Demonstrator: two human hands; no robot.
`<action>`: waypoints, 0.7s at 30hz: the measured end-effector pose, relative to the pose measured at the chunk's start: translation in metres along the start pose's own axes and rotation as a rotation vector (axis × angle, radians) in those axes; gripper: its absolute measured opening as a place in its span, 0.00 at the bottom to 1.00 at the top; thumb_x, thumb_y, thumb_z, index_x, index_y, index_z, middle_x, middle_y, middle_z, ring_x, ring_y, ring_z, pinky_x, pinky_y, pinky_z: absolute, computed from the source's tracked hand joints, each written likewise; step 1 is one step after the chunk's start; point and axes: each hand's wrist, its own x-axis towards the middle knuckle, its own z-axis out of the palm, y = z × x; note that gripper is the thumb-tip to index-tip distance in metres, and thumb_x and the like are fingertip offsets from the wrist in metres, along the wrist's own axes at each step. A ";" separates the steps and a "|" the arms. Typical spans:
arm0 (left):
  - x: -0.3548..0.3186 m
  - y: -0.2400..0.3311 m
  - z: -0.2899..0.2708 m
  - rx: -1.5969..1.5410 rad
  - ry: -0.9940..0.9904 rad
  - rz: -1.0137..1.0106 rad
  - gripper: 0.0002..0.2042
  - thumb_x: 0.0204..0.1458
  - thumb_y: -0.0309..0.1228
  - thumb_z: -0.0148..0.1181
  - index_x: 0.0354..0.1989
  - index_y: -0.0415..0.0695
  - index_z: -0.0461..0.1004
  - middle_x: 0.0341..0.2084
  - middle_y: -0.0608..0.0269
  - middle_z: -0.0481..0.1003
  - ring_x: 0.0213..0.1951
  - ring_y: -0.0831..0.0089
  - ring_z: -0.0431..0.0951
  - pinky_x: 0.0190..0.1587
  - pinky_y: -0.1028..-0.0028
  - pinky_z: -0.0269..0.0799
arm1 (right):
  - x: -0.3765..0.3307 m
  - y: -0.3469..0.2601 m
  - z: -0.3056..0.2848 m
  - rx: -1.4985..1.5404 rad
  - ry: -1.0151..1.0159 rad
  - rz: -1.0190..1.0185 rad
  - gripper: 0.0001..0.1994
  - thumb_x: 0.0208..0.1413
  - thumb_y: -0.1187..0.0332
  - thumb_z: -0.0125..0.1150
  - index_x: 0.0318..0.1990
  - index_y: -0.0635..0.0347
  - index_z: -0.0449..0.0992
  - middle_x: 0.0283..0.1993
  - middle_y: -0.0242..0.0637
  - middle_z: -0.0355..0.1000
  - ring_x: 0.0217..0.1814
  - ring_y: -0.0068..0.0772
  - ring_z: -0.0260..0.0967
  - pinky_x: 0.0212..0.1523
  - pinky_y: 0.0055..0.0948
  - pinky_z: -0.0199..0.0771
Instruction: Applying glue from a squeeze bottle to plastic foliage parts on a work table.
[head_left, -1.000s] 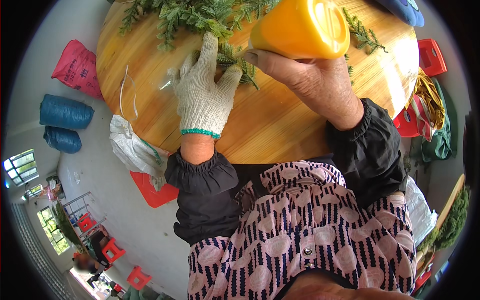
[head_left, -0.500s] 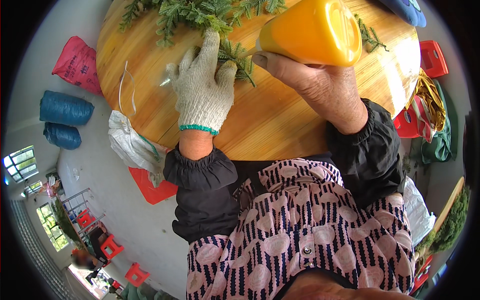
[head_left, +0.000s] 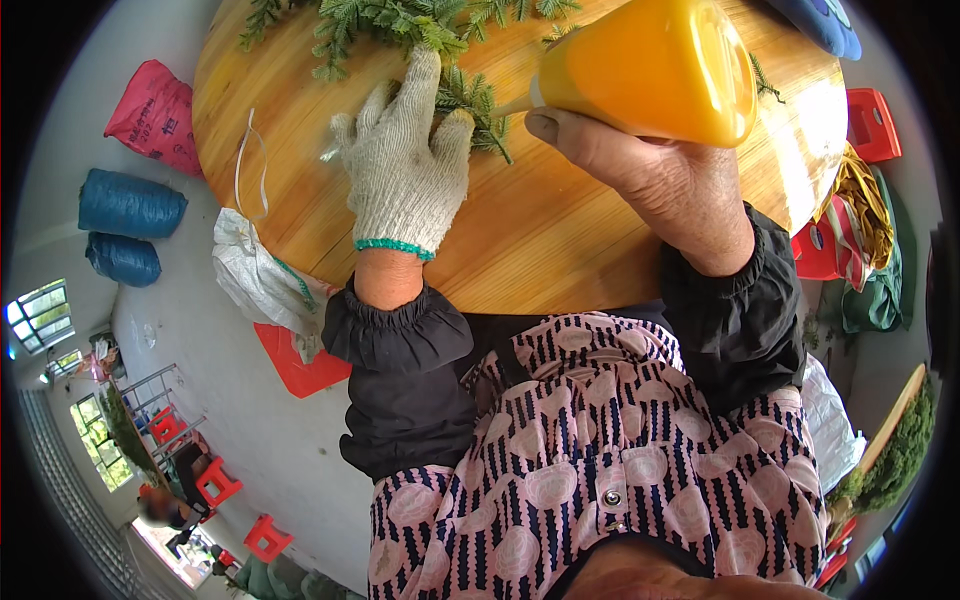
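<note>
A yellow squeeze bottle lies tilted in my bare right hand, its base toward the upper right. Its narrow nozzle points left, close to a green fir sprig on the round wooden table. My left hand wears a whitish knit glove with a green cuff. Its fingers are spread over the table. The stretched index finger reaches the edge of a heap of fir branches, and the thumb is beside the sprig. Whether the nozzle touches the sprig, I cannot tell.
A white strap loop and a white woven sack are at the table's left edge. Red stools, a pink sack and blue rolled bundles stand around. Another person is far off at lower left.
My right hand and the squeeze bottle have moved a little to the right, and the nozzle has shifted away from my left thumb. My left hand stays nearly in place.
</note>
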 end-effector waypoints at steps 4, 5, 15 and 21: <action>-0.001 -0.003 0.006 0.014 0.061 0.044 0.32 0.58 0.39 0.59 0.72 0.47 0.62 0.51 0.49 0.79 0.59 0.48 0.71 0.67 0.39 0.52 | -0.003 0.006 -0.008 -0.188 -0.094 -0.125 0.31 0.54 0.78 0.71 0.66 0.62 0.68 0.63 0.42 0.72 0.66 0.34 0.69 0.66 0.34 0.69; 0.000 -0.001 0.006 0.012 0.059 0.044 0.32 0.58 0.39 0.59 0.72 0.47 0.62 0.51 0.49 0.79 0.59 0.48 0.71 0.67 0.39 0.52 | -0.009 -0.008 0.004 -0.076 0.044 0.012 0.31 0.53 0.76 0.72 0.66 0.62 0.69 0.63 0.42 0.72 0.65 0.34 0.69 0.65 0.35 0.70; -0.001 0.000 -0.001 -0.039 0.017 -0.002 0.31 0.59 0.39 0.59 0.72 0.46 0.63 0.51 0.49 0.79 0.59 0.47 0.71 0.67 0.40 0.53 | 0.011 -0.035 -0.021 -0.781 -0.244 -0.242 0.30 0.52 0.69 0.76 0.63 0.59 0.73 0.61 0.40 0.74 0.63 0.33 0.72 0.63 0.34 0.73; -0.001 0.001 0.002 -0.038 0.016 -0.012 0.31 0.60 0.41 0.58 0.72 0.47 0.63 0.54 0.50 0.78 0.62 0.47 0.70 0.70 0.39 0.49 | 0.002 -0.011 0.005 -0.336 0.042 -0.123 0.28 0.53 0.75 0.75 0.63 0.59 0.73 0.60 0.39 0.75 0.62 0.33 0.72 0.63 0.34 0.73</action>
